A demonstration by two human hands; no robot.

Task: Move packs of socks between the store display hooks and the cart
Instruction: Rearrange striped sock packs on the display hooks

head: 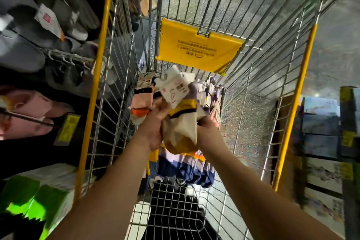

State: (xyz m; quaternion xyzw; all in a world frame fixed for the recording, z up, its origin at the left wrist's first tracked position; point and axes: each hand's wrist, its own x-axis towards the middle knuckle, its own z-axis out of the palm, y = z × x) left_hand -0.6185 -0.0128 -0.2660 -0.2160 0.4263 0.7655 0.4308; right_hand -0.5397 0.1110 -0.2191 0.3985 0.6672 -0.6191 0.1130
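Nearest to the camera, a folded wire seat panel (173, 206) of the cart (251, 31) lay under both bare forearms, and the arms reached forward and down into the narrow basket between its two wire side walls. There was little free room at the sides: the left wall with its yellow rail (95, 76) stood just beside the store display, and the right wall with its yellow post (296, 107) rose close to the right arm. The left hand (155, 128) gripped a pack of socks (181, 121) from the left, with its fingers curled around the cream and yellow fabric. The right hand (204, 122) held the same pack from the right; its fingers were mostly hidden behind the pack, but they seemed to be clamped on its edge. The pack was held above the cart floor, and its white card label (174, 87) pointed away from the person. Under and beyond the hands, more sock packs (187, 165) in blue, lilac, orange and pink lay piled in the basket. Farther on, a yellow plastic flap (198, 46) with printed text hung on the front wall. Through the left wall, display hooks (64, 57) carried grey and dark slippers (21, 52), which looked blurred. A speckled grey floor (249, 121) showed through the wires, and stacked boxes (321, 128) stood at the right.
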